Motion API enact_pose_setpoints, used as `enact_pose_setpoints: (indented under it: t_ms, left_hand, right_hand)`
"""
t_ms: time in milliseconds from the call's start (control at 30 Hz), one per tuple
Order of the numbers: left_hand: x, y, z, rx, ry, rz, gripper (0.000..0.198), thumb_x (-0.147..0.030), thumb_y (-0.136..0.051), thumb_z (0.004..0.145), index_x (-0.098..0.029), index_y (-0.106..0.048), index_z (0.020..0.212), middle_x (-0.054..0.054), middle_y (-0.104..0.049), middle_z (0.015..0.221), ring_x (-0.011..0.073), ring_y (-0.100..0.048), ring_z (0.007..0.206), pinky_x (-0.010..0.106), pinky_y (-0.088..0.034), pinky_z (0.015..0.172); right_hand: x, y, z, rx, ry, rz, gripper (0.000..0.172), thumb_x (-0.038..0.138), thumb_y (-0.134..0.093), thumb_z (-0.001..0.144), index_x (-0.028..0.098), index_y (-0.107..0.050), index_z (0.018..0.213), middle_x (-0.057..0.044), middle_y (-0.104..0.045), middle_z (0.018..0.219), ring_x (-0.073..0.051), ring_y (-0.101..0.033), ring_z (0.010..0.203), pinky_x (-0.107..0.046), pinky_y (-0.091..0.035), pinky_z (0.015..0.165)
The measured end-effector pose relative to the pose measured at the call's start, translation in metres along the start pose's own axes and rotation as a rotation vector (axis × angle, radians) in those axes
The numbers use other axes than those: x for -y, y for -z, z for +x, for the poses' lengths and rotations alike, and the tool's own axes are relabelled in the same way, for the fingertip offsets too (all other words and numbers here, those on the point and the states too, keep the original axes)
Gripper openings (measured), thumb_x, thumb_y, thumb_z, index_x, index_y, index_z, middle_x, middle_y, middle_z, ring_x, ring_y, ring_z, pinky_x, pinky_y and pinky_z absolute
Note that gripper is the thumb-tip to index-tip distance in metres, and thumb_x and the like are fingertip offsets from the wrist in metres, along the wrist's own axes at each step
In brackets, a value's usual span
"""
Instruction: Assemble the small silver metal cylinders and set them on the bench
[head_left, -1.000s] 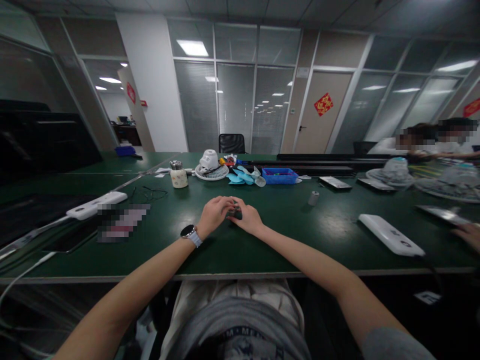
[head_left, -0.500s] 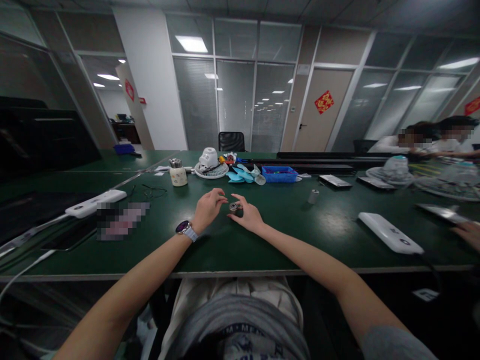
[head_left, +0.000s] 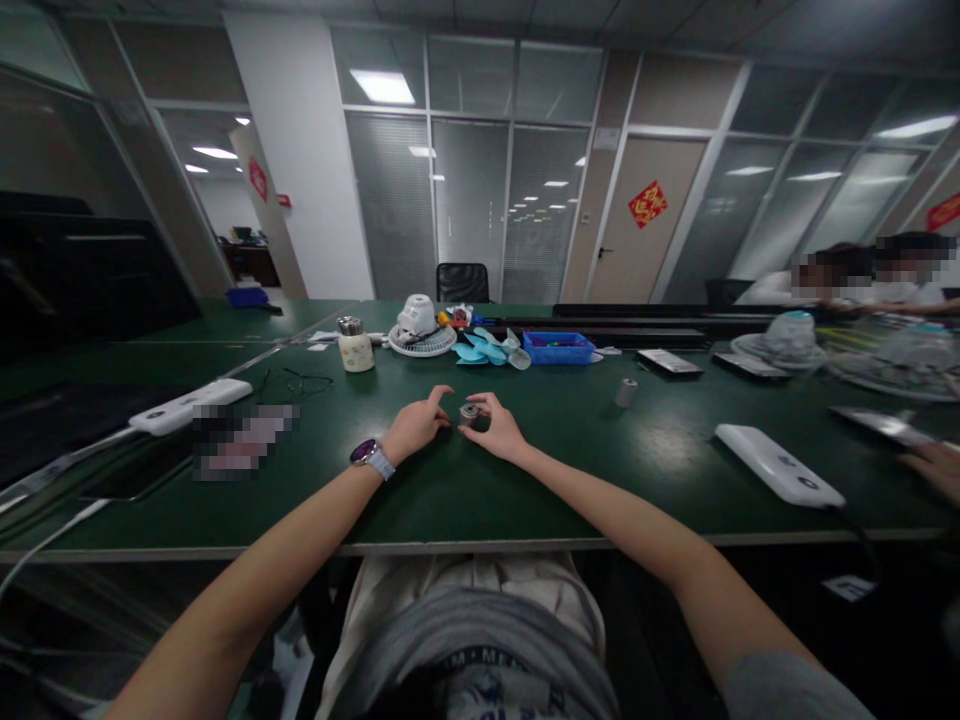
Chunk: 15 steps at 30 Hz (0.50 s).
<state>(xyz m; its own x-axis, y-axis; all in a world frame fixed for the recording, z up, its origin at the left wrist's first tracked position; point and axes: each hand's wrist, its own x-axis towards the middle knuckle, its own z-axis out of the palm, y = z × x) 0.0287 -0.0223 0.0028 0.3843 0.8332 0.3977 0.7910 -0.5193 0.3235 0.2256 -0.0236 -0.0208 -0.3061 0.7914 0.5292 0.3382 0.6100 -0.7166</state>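
Observation:
A small metal cylinder [head_left: 469,414] is upright over the green table [head_left: 420,510], in front of me. My right hand [head_left: 498,428] is closed around it, thumb and fingers on its sides. Just left of the cylinder, my left hand [head_left: 419,420] is open, its index finger raised and apart from the lower fingers, with nothing seen in it. A watch [head_left: 367,452] is on my left wrist. Farther right, a second metal cylinder [head_left: 626,392] stands alone.
Behind my hands are a jar [head_left: 356,350], a white fan part [head_left: 418,325], blue fan blades [head_left: 484,349] and a blue basket [head_left: 559,349]. White power strips [head_left: 780,468] lie at both sides. A person's hand [head_left: 934,468] is at the far right.
My left hand has opened from a near pinch, its fingers lower and the index finger raised. The cylinder in my right hand looks slightly higher and more exposed.

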Motion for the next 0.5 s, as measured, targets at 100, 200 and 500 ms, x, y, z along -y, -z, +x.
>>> enact_pose_setpoints:
  t_ms: [100, 200, 500]
  left_hand:
    - [0.0, 0.001, -0.001, 0.009, 0.0, -0.01, 0.061, -0.012, -0.055, 0.078, -0.026, -0.036, 0.134, 0.003, -0.075, 0.091, 0.0215, -0.069, 0.087, 0.029, -0.049, 0.075]
    - [0.001, 0.0, 0.0, -0.015, 0.001, -0.018, 0.063, -0.012, -0.056, 0.077, -0.027, -0.036, 0.135, 0.003, -0.074, 0.095, 0.022, -0.069, 0.09, 0.03, -0.049, 0.076]
    - [-0.001, 0.002, -0.001, -0.121, -0.023, -0.037, 0.056, -0.011, -0.051, 0.083, -0.026, -0.035, 0.135, 0.003, -0.073, 0.104, 0.0203, -0.068, 0.094, 0.032, -0.05, 0.079]
  right_hand:
    - [-0.002, -0.001, 0.002, 0.006, -0.056, 0.113, 0.044, 0.02, -0.074, 0.069, 0.017, -0.051, 0.107, -0.009, -0.069, 0.105, -0.018, -0.066, 0.1, -0.039, -0.049, 0.095]
    - [-0.002, -0.001, 0.004, 0.037, -0.138, 0.219, 0.044, 0.016, -0.073, 0.069, 0.017, -0.053, 0.108, -0.01, -0.068, 0.11, -0.018, -0.065, 0.103, -0.04, -0.048, 0.097]
    - [-0.003, 0.01, 0.014, -0.001, -0.473, 0.715, 0.024, 0.017, -0.055, 0.087, 0.016, -0.055, 0.111, -0.008, -0.072, 0.098, -0.02, -0.069, 0.095, -0.041, -0.052, 0.094]
